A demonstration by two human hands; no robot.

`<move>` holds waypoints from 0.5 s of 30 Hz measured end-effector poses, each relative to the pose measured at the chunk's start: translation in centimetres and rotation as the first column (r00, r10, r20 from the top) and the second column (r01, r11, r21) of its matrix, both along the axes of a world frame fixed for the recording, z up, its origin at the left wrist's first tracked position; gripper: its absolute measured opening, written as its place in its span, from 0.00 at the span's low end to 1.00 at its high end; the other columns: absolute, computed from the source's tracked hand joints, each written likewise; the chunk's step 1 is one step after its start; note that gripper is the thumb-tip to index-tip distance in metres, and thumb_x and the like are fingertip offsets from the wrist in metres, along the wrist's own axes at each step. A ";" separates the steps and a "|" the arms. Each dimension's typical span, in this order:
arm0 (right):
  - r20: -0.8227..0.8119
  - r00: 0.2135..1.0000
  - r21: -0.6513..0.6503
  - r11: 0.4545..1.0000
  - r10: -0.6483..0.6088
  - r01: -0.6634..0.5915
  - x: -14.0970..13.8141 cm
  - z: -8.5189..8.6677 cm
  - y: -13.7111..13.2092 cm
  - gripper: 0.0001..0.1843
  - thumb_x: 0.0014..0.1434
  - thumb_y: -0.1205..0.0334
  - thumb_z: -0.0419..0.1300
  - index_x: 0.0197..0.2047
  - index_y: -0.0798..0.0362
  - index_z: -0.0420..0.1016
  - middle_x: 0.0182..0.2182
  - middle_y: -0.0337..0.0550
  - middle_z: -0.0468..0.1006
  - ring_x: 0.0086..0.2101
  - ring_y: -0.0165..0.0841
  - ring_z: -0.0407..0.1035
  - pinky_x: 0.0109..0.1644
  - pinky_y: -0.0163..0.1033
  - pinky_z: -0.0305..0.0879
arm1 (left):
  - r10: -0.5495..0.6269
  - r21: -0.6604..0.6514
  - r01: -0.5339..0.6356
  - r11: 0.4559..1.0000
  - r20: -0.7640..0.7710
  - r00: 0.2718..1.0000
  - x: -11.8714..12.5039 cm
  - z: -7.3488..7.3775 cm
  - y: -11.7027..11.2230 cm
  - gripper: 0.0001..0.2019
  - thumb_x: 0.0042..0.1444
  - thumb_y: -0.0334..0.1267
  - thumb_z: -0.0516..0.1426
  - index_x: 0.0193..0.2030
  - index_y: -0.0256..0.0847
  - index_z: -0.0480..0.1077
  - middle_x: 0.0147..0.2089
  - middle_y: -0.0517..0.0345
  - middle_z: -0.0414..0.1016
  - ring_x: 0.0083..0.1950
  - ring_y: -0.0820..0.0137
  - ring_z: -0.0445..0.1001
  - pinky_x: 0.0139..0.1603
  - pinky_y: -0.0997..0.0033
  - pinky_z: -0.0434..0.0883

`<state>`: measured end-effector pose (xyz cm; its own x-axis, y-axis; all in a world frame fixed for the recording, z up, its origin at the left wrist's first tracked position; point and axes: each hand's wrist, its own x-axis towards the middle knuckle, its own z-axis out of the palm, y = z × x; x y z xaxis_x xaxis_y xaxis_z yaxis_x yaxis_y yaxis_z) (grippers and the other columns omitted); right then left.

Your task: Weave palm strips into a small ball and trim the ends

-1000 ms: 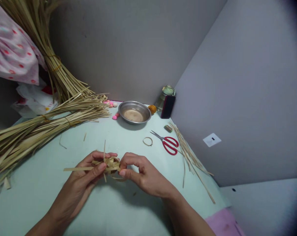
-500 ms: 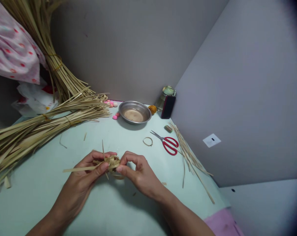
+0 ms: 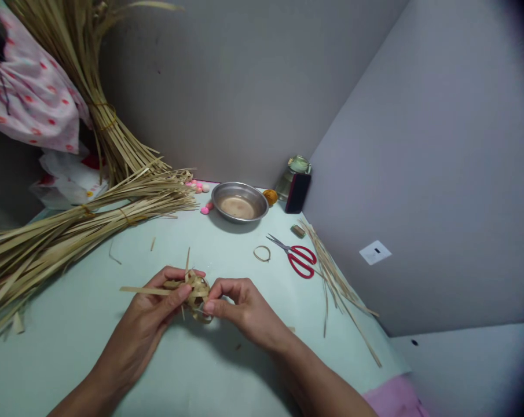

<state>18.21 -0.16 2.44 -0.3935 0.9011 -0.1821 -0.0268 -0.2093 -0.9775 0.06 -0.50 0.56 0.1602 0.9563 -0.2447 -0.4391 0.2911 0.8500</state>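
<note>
A pale green surface (image 3: 92, 347) set into the corner of two grey walls, seen from above.

Along the left edge lie tied bundles of flat dried strips (image 3: 62, 231). A further bundle (image 3: 96, 116) stands against the back wall, beside a pink flowered cloth (image 3: 27, 98).

Near the front edge, at the middle, the left hand (image 3: 157, 313) is curled, with thumb and fingertips pinched on a small woven ball (image 3: 197, 291) of the same strips. One long loose strip (image 3: 144, 290) runs out leftward across its fingers, and a short end pokes up from the ball. The right hand (image 3: 244, 310) is closed too, with thumb and forefinger nipping the ball's lower right side. The ball is held just above the surface, between the two hands.

The ball looks mostly formed, rounded and with several bands crossing. The ends sticking out suggest that tucking and trimming remain.

Toward the back edge, a few pink beads (image 3: 200, 186) lie loose beside a shallow metal bowl (image 3: 239, 201). Its bottom looks pale brown, and whether that is liquid or reflection cannot be told. Right of the bowl, in the back corner, are a small orange ball of thread (image 3: 270, 197), a glass jar (image 3: 293, 174) with a pale lid whose contents are unclear, and a dark flat object (image 3: 297, 193) leaning against the jar.

Nearer the right edge lie a small ring of strip (image 3: 262, 253), red-handled scissors (image 3: 299, 258) and thin offcuts (image 3: 340, 284) strewn along the wall.
</note>
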 end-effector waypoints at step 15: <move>0.001 0.998 0.179 0.982 -0.059 0.058 1.5 0.2 1.3 0.09 0.55 0.55 0.72 0.35 0.51 0.85 0.33 0.39 0.77 0.38 0.33 0.71 0.48 0.39 0.65 | -0.260 -0.071 0.259 0.963 -0.015 0.965 0.3 -0.4 -0.4 0.09 0.55 0.47 0.67 0.38 0.46 0.78 0.32 0.61 0.77 0.35 0.70 0.69 0.36 0.77 0.66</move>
